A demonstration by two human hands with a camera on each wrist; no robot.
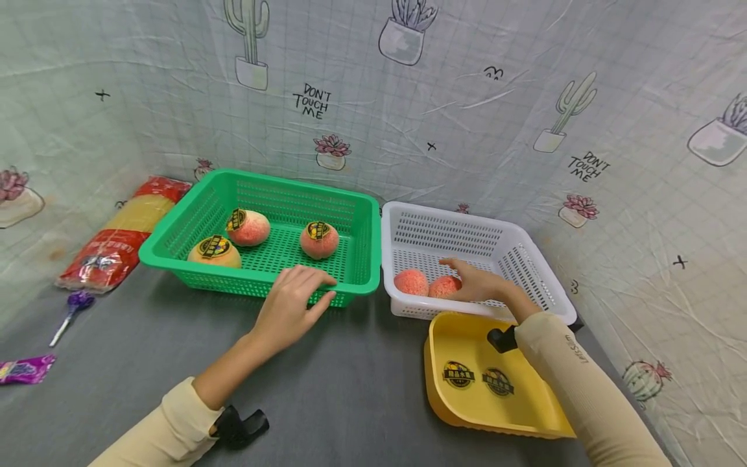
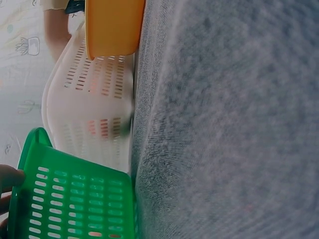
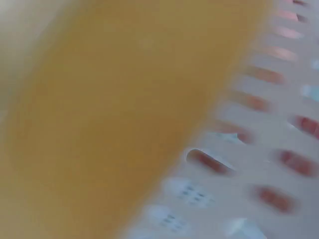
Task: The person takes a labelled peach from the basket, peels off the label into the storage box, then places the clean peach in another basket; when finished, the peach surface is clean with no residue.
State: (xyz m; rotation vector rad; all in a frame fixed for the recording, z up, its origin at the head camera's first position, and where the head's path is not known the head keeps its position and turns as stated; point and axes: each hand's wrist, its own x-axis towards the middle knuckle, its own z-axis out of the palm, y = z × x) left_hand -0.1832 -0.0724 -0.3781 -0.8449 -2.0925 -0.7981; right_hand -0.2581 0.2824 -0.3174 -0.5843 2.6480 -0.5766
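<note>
Presently both hands are at the baskets on the grey table (image 1: 350, 389). Left hand (image 1: 290, 306) rests on the near rim of the green basket (image 1: 192, 224), fingers straight and loose, gripping nothing. In the left wrist view a fingertip shows at the basket's edge at 9 o'clock.

Green basket holds three fruits, each with a dark round sticker: a yellowish one (image 1: 214, 251) at its near left, a pink peach (image 1: 249, 227) just behind it, a second pink peach (image 1: 319, 239) toward 3 o'clock, apart from the other two.

Right hand (image 1: 475, 283) is inside the white basket (image 1: 525, 243), which stands just beside the green one at its 3 o'clock. Fingers curl over a bare peach (image 1: 445, 286); a second bare peach (image 1: 411, 282) lies touching it at 9 o'clock.

Yellow tray (image 1: 467, 337) sits at 6 o'clock of the white basket, against its near wall, with two loose stickers (image 1: 477, 379) on its floor. Right wrist view is blurred: only the tray's yellow and the white slotted wall can be told.

Far left: a red-and-yellow packet (image 1: 119, 240), a purple lollipop (image 1: 72, 308), a purple wrapper (image 1: 26, 368).
</note>
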